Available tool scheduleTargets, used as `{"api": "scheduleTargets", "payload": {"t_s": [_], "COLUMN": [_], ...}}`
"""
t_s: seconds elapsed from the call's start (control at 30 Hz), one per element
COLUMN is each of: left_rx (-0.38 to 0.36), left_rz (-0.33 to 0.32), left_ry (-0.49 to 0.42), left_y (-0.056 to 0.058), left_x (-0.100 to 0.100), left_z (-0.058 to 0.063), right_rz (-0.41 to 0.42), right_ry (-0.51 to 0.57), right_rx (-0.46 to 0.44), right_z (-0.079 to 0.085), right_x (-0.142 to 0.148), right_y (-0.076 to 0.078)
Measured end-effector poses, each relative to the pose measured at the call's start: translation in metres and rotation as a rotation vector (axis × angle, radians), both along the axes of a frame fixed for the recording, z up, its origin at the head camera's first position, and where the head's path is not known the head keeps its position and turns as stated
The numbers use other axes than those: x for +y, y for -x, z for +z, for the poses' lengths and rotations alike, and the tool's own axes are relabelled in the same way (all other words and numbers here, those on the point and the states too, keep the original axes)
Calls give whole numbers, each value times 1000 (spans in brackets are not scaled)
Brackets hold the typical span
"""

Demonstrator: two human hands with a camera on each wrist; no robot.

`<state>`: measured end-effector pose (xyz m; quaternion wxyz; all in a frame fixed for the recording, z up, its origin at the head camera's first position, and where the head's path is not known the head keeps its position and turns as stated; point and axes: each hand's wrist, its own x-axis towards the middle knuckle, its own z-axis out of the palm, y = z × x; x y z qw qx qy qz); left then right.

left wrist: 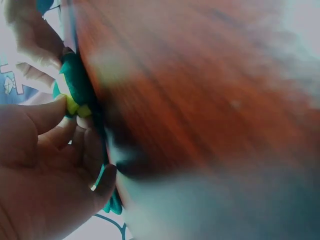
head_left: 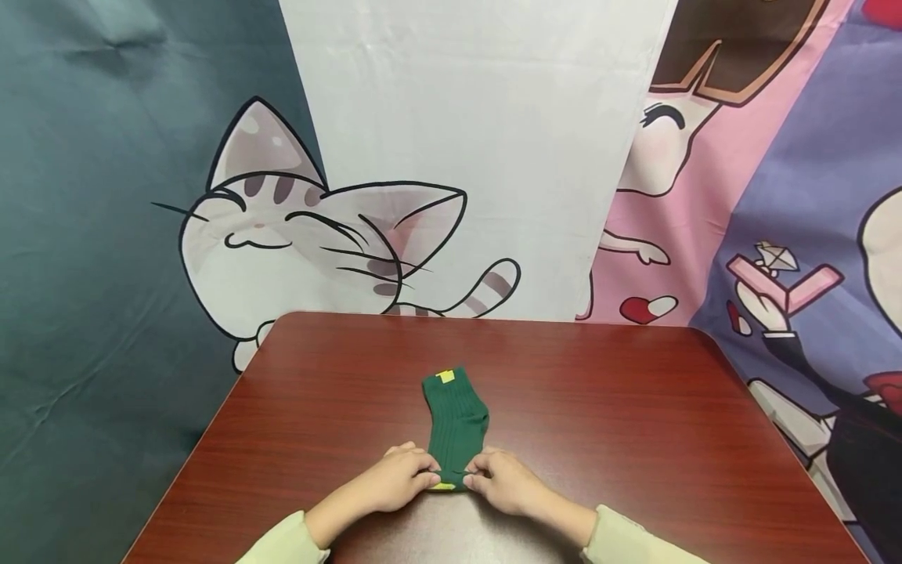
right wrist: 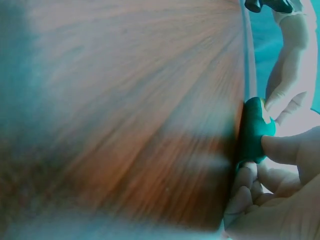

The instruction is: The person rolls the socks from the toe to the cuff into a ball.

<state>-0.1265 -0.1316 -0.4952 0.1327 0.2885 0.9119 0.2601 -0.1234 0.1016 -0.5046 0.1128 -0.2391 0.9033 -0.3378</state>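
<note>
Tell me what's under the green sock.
The wood-grain table shows around the ribbed green sock; whatever lies directly beneath is covered, so I can't tell if it's paired.

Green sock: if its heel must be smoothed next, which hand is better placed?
Probably the right hand: the heel bulges on its side. The left hand is farther, though both pinch the green sock.

A shiny red-brown table (head_left: 317, 376) has rounded far corners; behind it hangs a big cloth with pictures, dark green-gray (head_left: 106, 172) on the left, white (head_left: 493, 94) in the middle, then pink (head_left: 768, 117) and purple (head_left: 796, 180) on the right; a happy striped cat (head_left: 282, 286) has its eyes closed, and its tail (head_left: 496, 283) curls up; some brown cartoon hair (head_left: 747, 59) is above the pink; a drawn arm in a black sleeve (head_left: 796, 364) holds an open pink box (head_left: 812, 288) with a sparkly gem (head_left: 777, 256).
</note>
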Motion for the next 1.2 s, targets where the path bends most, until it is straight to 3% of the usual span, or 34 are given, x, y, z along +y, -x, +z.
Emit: {"api": "scheduleTargets", "payload": {"t_s": [0.27, 0.53, 0.67, 0.93, 1.2], "left_rx": [5, 75, 90, 169, 250], "left_rz": [105, 124, 135, 77, 5], "left_ry": [20, 79, 64, -22, 37], "left_y": [-1, -3, -4, -6, -6], "left_x": [7, 12, 13, 12, 8], "left_z": [1, 3, 2, -3, -4], "right_rz": [-8, 7, 13, 33, 37], "right_ry": [-52, -77, -74, -63, 6], "right_rx": [49, 86, 89, 93, 123], "right_z": [0, 3, 3, 3, -1], "right_x": [-4, -4, -4, -3, 3], "right_y": [1, 1, 1, -1, -5]}}
